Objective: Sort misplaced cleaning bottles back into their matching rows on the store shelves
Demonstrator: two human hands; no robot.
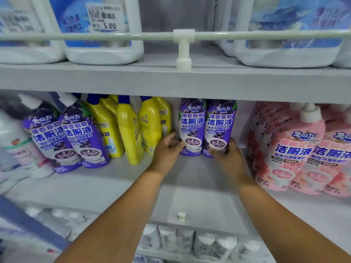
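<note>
reaching across the middle shelf (117,188), the left hand (167,149) and right hand (227,153) each curl their fingers round the base of one of two upright purple grape toilet-cleaner bottles (191,126), touching side by side, between yellow bottles (150,124) and pink bottles (303,149); two more purple bottles (76,137) lean farther left.

I'm in a shop. Above the grey shelf board (171,78), a price tag (104,17) reads 5.00. Below it, matching bottles (207,126) stand in rows.
</note>
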